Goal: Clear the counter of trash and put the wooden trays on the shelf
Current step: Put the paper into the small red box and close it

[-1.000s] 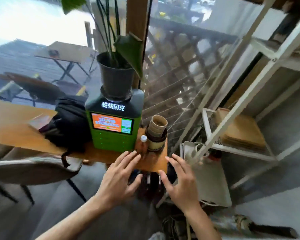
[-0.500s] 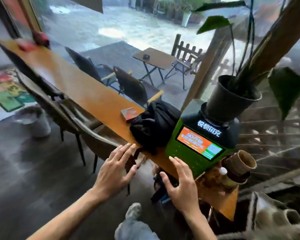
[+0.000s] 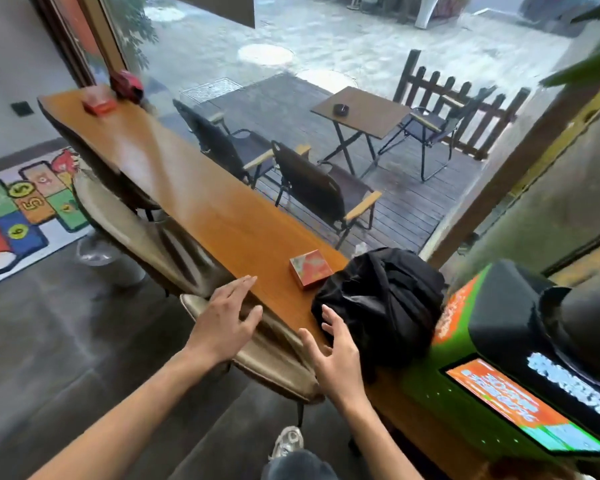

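View swung left since prev frame: long wooden surface (image 3: 194, 188) now runs full length, green kiosk (image 3: 520, 393) pushed to right edge. Small red box (image 3: 310, 273) sits on surface just beside black bag (image 3: 381, 303); 2nd red box (image 3: 99, 105) at far end. Left hand (image 3: 224, 323) and right hand (image 3: 336, 358) both hover near surface's near edge, grip empty, fingers spread (nothing held). Padded chair (image 3: 274, 362) below hands.
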